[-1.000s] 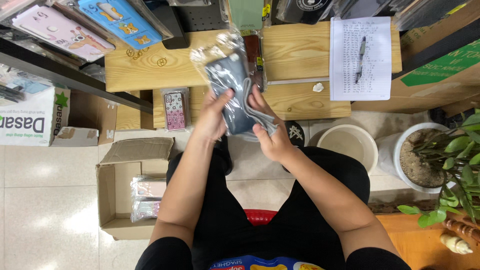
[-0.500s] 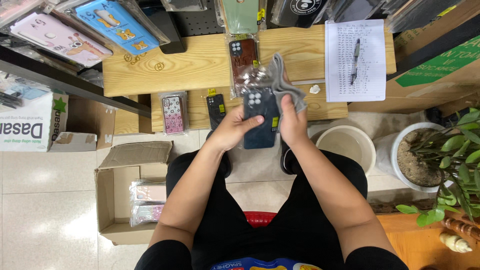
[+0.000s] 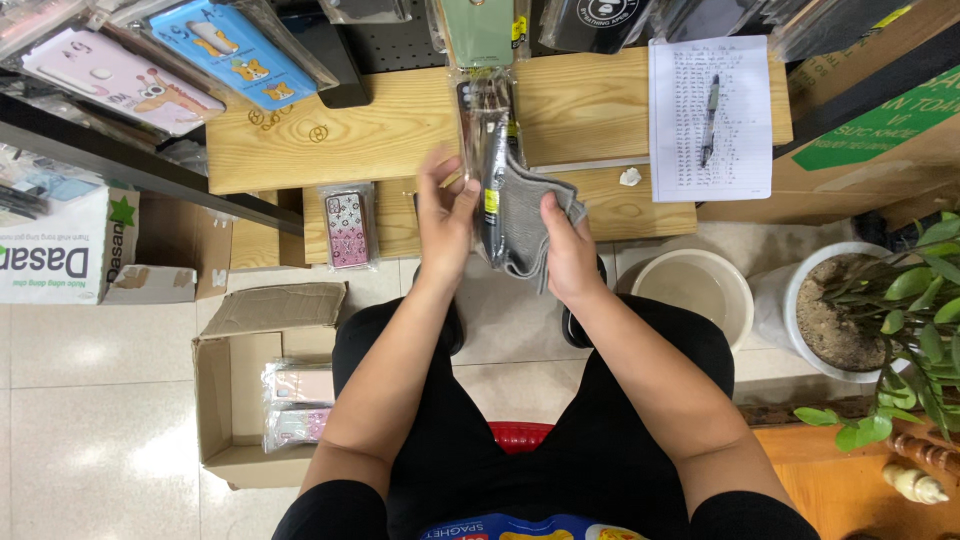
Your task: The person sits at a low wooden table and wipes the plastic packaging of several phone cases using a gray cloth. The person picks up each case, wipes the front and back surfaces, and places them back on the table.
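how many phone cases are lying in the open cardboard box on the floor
2 visible. A pale pink packaged case lies toward the upper part of the cardboard box, and a patterned packaged case lies just below it. More may be hidden beneath them or behind the person's leg.

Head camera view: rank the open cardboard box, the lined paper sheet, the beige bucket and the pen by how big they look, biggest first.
1. Open cardboard box
2. Lined paper sheet and beige bucket: they look too alike to rank, and the sheet lies nearer the camera.
3. Pen, plainly smallest.
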